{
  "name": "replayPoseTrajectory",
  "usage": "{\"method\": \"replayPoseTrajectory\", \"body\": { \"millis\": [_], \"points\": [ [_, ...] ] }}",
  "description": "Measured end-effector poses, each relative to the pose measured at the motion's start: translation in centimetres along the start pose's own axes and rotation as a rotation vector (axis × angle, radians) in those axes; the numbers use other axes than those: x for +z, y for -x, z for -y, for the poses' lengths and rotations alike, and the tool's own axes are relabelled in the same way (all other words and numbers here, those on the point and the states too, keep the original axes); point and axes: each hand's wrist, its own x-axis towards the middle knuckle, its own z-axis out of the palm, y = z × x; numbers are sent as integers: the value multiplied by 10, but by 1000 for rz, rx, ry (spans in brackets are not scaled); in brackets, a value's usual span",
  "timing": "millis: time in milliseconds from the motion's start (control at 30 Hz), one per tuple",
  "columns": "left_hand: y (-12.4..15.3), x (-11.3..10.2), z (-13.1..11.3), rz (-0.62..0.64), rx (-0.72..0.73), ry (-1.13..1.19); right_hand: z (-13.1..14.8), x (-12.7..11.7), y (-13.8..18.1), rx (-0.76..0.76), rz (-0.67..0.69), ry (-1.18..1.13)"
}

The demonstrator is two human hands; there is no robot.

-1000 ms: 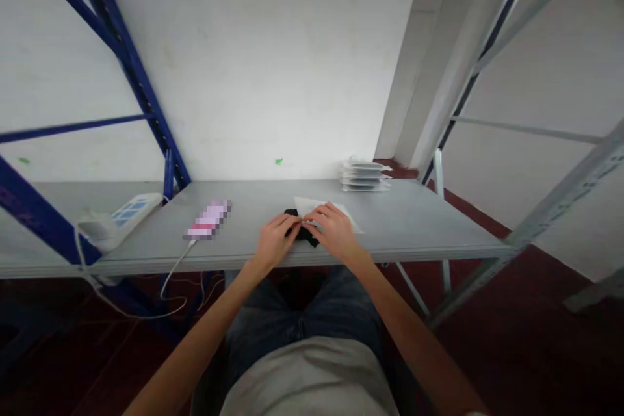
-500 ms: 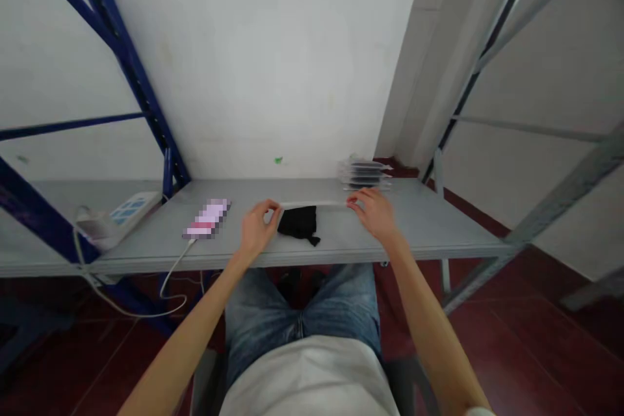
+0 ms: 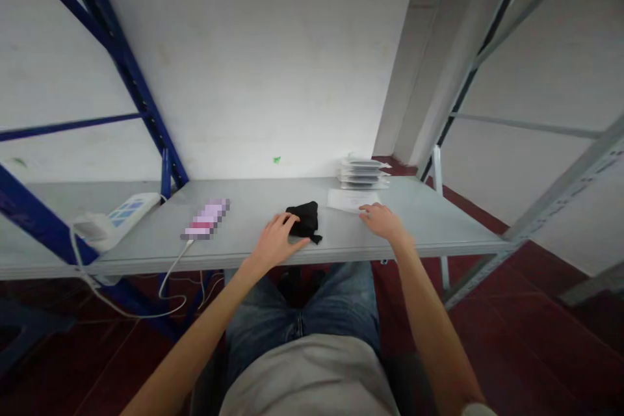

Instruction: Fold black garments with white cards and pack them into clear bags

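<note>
A small black folded cloth item (image 3: 304,219) lies on the grey table (image 3: 429,221) in front of me. My left hand (image 3: 275,244) rests flat beside it with fingers spread, fingertips touching its near left edge. My right hand (image 3: 383,220) lies open on the table to the right, fingertips at the near edge of a flat clear plastic bag (image 3: 351,198). Neither hand grips anything.
A stack of packed clear bags (image 3: 363,174) sits at the back right by the wall. A phone (image 3: 207,219) on a white cable lies to the left, and a white power strip (image 3: 114,220) further left. Blue and grey shelf frames flank the table.
The clear bag I held stretched between both hands over the black cloth now lies flat at the right. Both hands have let go and dropped to the table.
</note>
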Motion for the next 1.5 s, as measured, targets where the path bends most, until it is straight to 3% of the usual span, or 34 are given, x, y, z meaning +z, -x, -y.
{"method": "replayPoseTrajectory", "body": {
  "millis": [133, 267, 367, 433, 533, 633, 700, 767, 833, 900, 967, 1100, 1233, 1333, 1400, 1500],
  "points": [
    [-1, -3, 7, -4, -37, -21, -7, 0, 1, 151, 36, 59],
    [-5, 2, 19, -89, -103, 85, -43, -12, 8, 375, 68, 107],
    [-10, 9, 31, -189, -261, 284, -68, -23, 17, 504, 76, 116],
    [-14, 13, 40, -234, -437, 424, -73, -30, 22, 530, -1, 121],
    [-16, 11, 48, -330, -601, 495, -59, -37, 22, 432, -107, 90],
    [-13, -2, 46, -505, -508, 307, -21, -34, 15, 251, -121, 25],
    [-10, -13, 42, -537, -395, 142, 14, -26, 10, 25, -137, -82],
    [-8, -22, 39, -421, -275, 52, 52, -14, 9, -210, -133, -187],
    [-8, -25, 40, -224, -177, 32, 86, 0, 10, -379, -131, -273],
    [-9, -23, 44, -82, -137, 29, 109, 13, 13, -467, -84, -292],
    [-11, -20, 51, -57, -158, 11, 117, 21, 15, -461, -35, -246],
    [-12, -17, 64, -171, -276, 28, 95, 18, 12, -338, -1, -122],
    [-10, -19, 76, -423, -466, 88, 53, 5, 4, -195, 21, -44],
    [-8, -18, 81, -548, -458, 32, 30, 1, -1, -140, -6, -42],
    [-7, -15, 82, -482, -368, -1, 22, 3, -4, -121, -64, -65],
    [-7, -7, 82, -230, -224, 30, 20, 15, -7, -90, -160, -100]
  ]
}}
